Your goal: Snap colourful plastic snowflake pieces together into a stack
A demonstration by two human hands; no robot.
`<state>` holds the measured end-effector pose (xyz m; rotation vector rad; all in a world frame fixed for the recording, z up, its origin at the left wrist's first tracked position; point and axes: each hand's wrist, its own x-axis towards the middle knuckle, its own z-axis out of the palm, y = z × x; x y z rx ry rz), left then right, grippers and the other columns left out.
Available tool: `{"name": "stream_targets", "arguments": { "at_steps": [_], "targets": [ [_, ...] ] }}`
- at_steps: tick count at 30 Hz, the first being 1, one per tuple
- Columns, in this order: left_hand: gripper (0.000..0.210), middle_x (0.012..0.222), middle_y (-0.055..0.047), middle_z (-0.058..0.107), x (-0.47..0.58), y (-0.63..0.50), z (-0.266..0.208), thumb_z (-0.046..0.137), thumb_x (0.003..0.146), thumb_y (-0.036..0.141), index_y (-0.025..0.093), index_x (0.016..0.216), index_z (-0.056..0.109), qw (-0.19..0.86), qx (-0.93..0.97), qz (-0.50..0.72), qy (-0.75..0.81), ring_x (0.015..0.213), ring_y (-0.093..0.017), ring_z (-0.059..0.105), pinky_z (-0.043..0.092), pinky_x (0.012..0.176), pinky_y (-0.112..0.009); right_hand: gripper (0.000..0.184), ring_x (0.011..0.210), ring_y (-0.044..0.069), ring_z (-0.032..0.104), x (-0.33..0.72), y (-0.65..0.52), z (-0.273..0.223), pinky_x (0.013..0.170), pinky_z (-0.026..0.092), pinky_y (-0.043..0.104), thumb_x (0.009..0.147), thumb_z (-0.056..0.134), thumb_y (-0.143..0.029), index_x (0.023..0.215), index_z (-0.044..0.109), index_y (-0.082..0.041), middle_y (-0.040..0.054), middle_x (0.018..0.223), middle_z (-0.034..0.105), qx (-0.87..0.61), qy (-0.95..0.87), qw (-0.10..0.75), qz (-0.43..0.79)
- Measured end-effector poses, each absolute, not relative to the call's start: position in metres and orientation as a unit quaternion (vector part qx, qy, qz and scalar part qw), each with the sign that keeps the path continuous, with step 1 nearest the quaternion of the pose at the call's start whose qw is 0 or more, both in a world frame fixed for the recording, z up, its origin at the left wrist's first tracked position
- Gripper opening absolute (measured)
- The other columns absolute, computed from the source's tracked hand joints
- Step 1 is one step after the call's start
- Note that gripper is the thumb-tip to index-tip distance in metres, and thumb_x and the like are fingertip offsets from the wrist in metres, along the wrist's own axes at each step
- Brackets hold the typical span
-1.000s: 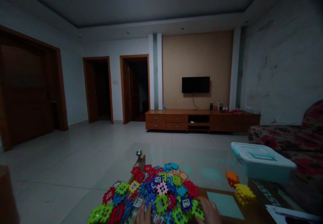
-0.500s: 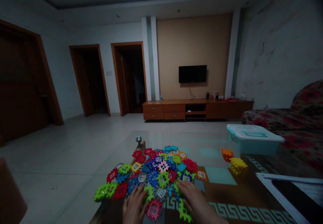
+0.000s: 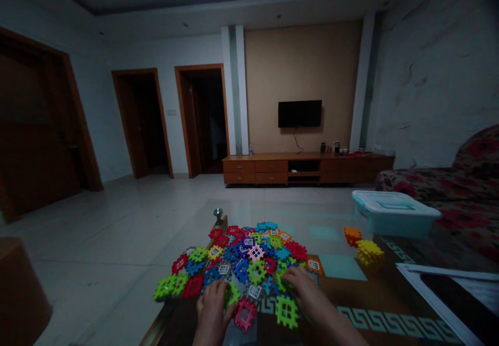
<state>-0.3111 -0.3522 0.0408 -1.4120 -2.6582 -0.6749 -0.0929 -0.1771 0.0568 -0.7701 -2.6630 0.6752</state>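
I'm looking across a dim living room with a pale tiled floor [image 3: 117, 231]. Straight ahead, a tan wall panel [image 3: 300, 70] carries a dark television [image 3: 300, 113], and below it runs a long wooden cabinet [image 3: 307, 168] with drawers and small bottles on top. Two open wooden doorways [image 3: 200, 119] stand to its left, a darker door [image 3: 35, 143] nearer me. On my right, a flowered sofa [image 3: 456, 190] sits against the white wall [image 3: 432, 80].
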Motion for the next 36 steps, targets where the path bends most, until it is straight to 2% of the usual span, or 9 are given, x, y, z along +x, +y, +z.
{"name": "stream_targets", "arguments": {
  "at_steps": [3, 8, 12, 17, 21, 24, 29, 33, 36],
  "targets": [
    [0.032, 0.114, -0.009, 0.069, -0.313, -0.352, 0.044, 0.057, 0.082, 0.031, 0.020, 0.111, 0.063, 0.039, -0.449, -0.241, -0.860, 0.112, -0.025, 0.061, 0.045, 0.094, -0.040, 0.056, 0.112, 0.023, 0.054, -0.085, -0.173, 0.056, 0.090, 0.038, 0.031, 0.074, 0.043, 0.003, 0.116, 0.069, -0.025, 0.0081, 0.120, 0.065, -0.274, -0.925, 0.149, 0.217],
    [0.037, 0.114, -0.012, 0.067, -0.293, -0.340, 0.036, 0.057, 0.083, 0.038, 0.018, 0.113, 0.061, 0.063, -0.490, -0.357, -0.793, 0.111, -0.028, 0.061, 0.048, 0.096, -0.043, 0.053, 0.118, 0.032, 0.051, -0.084, -0.173, 0.063, 0.097, 0.036, 0.041, 0.067, 0.058, -0.002, 0.114, 0.070, -0.024, 0.0096, 0.124, 0.064, -0.329, -0.922, 0.131, 0.156],
    [0.041, 0.119, -0.011, 0.067, -0.245, -0.318, 0.020, 0.062, 0.076, 0.027, 0.021, 0.116, 0.061, 0.022, -0.605, -0.379, -0.700, 0.115, -0.027, 0.060, 0.049, 0.100, -0.041, 0.066, 0.131, 0.031, 0.042, -0.090, -0.170, 0.063, 0.107, 0.027, 0.044, 0.068, 0.061, -0.003, 0.128, 0.062, -0.028, 0.0058, 0.139, 0.058, -0.285, -0.935, 0.138, 0.159],
    [0.056, 0.128, -0.013, 0.063, -0.221, -0.295, 0.007, 0.059, 0.066, 0.013, 0.020, 0.121, 0.059, -0.035, -0.656, -0.316, -0.684, 0.124, -0.029, 0.054, 0.042, 0.108, -0.046, 0.038, 0.111, 0.026, 0.058, -0.090, -0.164, 0.063, 0.094, 0.035, 0.036, 0.079, 0.051, -0.007, 0.109, 0.070, -0.021, 0.0085, 0.116, 0.071, -0.276, -0.937, 0.126, 0.172],
    [0.058, 0.130, -0.012, 0.061, -0.231, -0.294, 0.008, 0.058, 0.061, 0.011, 0.022, 0.118, 0.060, -0.098, -0.661, -0.266, -0.695, 0.123, -0.027, 0.054, 0.043, 0.107, -0.042, 0.032, 0.101, 0.025, 0.062, -0.087, -0.162, 0.062, 0.091, 0.037, 0.033, 0.084, 0.045, -0.006, 0.097, 0.071, -0.019, 0.0104, 0.102, 0.074, -0.299, -0.919, 0.177, 0.187],
    [0.061, 0.128, -0.012, 0.061, -0.233, -0.296, 0.008, 0.059, 0.058, 0.010, 0.020, 0.119, 0.060, -0.109, -0.665, -0.264, -0.690, 0.121, -0.027, 0.055, 0.044, 0.104, -0.039, 0.028, 0.099, 0.025, 0.061, -0.085, -0.160, 0.064, 0.087, 0.039, 0.032, 0.085, 0.044, -0.009, 0.093, 0.069, -0.019, 0.0107, 0.100, 0.072, -0.321, -0.898, 0.221, 0.203],
    [0.071, 0.125, -0.016, 0.062, -0.229, -0.296, -0.006, 0.068, 0.054, 0.014, 0.016, 0.125, 0.058, -0.153, -0.662, -0.269, -0.682, 0.118, -0.032, 0.056, 0.043, 0.104, -0.044, 0.030, 0.096, 0.023, 0.061, -0.073, -0.164, 0.077, 0.083, 0.044, 0.030, 0.078, 0.054, -0.017, 0.107, 0.061, -0.021, 0.0054, 0.101, 0.070, -0.305, -0.837, 0.286, 0.352],
    [0.092, 0.135, -0.022, 0.056, -0.229, -0.298, -0.016, 0.073, 0.052, 0.016, 0.010, 0.140, 0.045, -0.190, -0.636, -0.312, -0.680, 0.124, -0.034, 0.053, 0.040, 0.109, -0.046, 0.024, 0.088, 0.021, 0.062, -0.062, -0.178, 0.074, 0.076, 0.044, 0.028, 0.067, 0.060, -0.015, 0.090, 0.064, -0.020, 0.0004, 0.088, 0.069, -0.264, -0.814, 0.243, 0.457],
    [0.108, 0.149, -0.021, 0.045, -0.228, -0.305, -0.006, 0.077, 0.050, 0.018, 0.014, 0.149, 0.033, -0.211, -0.609, -0.337, -0.686, 0.131, -0.035, 0.049, 0.039, 0.110, -0.047, 0.025, 0.084, 0.020, 0.061, -0.063, -0.191, 0.063, 0.071, 0.043, 0.025, 0.065, 0.060, -0.012, 0.088, 0.066, -0.020, -0.0019, 0.082, 0.068, -0.284, -0.798, 0.215, 0.486]
  ]
}}
